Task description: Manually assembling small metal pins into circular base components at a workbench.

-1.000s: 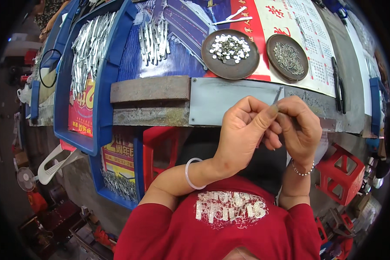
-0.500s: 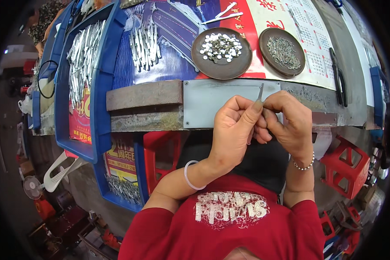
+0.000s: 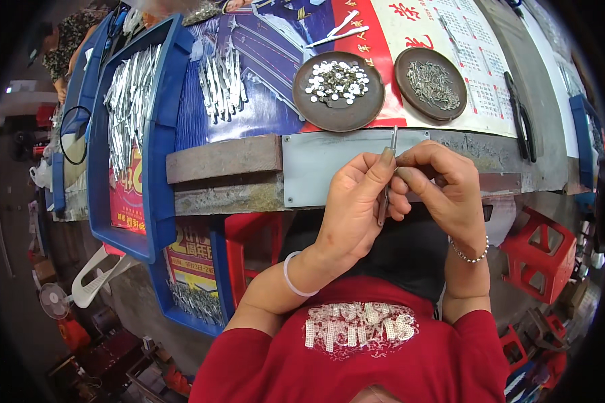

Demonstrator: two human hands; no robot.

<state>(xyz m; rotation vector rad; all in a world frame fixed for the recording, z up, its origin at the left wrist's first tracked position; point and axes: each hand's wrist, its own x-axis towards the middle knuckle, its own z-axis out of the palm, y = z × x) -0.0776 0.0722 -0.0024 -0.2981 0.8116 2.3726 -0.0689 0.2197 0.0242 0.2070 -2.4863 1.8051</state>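
The slim metal piece (image 3: 393, 138), a single one at your fingertips, is held up before the grey plate at the near edge of the bench. Counting from the largest, you have one bench (image 3: 232, 196), two blue trays (image 3: 161, 138) nearest your left arm, one grey plate (image 3: 309, 168), two brown dishes (image 3: 336, 119) and one wooden block (image 3: 225, 158); the metal strips (image 3: 131, 101), discs (image 3: 336, 80) and pins (image 3: 433, 84) are too many to count. The piece's long axis runs near upright in view, its tip pointing away from you toward the dishes, leaning slightly right. Both your forearms rise from below, elbows bent, wrists turned inward. Your left hand (image 3: 359, 195) clamps the piece under its thumb; your right hand (image 3: 444, 181) has thumb and forefinger close together beside it, but whether they grip it you cannot tell.
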